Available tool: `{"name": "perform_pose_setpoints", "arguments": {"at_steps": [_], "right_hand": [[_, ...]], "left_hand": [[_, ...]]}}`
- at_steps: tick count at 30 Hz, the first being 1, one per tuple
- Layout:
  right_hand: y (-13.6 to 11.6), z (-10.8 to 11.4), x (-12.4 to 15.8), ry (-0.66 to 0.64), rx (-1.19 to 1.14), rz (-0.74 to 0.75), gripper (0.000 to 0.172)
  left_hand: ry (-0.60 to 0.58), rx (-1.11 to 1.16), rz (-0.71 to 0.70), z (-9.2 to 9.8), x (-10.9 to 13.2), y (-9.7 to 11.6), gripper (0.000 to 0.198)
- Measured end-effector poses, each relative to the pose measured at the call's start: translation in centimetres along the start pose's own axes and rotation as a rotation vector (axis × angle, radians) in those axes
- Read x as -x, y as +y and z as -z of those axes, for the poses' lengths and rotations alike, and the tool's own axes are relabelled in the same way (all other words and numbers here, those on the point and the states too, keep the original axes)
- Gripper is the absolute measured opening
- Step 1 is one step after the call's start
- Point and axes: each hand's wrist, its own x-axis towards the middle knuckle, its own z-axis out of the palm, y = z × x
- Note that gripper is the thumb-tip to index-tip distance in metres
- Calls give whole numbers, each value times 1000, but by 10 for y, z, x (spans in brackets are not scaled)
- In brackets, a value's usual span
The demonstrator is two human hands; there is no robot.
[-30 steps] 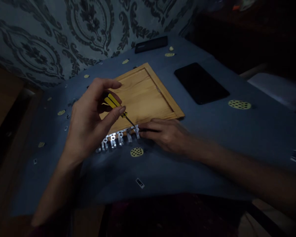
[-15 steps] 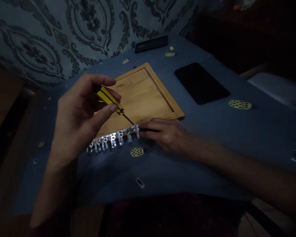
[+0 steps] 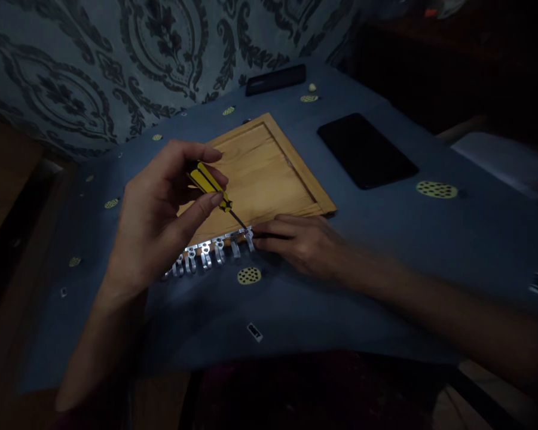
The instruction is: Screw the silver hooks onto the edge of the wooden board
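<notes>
A yellow and black screwdriver (image 3: 210,184) is pinched in my left hand (image 3: 150,209), its shaft slanting down to the right. Its tip meets the right end of a silver metal hook rail (image 3: 206,252), which has several hooks hanging off it. The rail lies along the near edge of a wooden board (image 3: 251,173) with a raised frame. My right hand (image 3: 302,242) is closed at the board's near right part, fingers on the rail's right end. What its fingertips grip there is hard to see; they seem to hold the rail against the board.
A blue patterned cloth (image 3: 341,316) covers the table. A dark phone (image 3: 366,150) lies right of the board, and a black phone case (image 3: 275,80) lies behind it near a small pale round object (image 3: 312,87). A patterned curtain (image 3: 94,65) hangs at the back.
My left hand has moved right and slightly down with the screwdriver, bringing its tip onto the rail's right end. My right hand and the board have stayed put.
</notes>
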Motion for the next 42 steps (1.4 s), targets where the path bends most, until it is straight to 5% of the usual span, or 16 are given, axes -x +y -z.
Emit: {"name": "perform_pose_setpoints", "arguments": {"at_steps": [29,37,42], "right_hand": [[0,1,0,-2,1,0,33],[0,-1,3,-1,28,-9,38],[0,-1,2,7,17,-11,35]], "left_hand": [[-55,-52,-23,1,0,-5,27],[57,-433,-137,-8,2,-8,23],[49,-401,-149,-7,2,-9,18]]}}
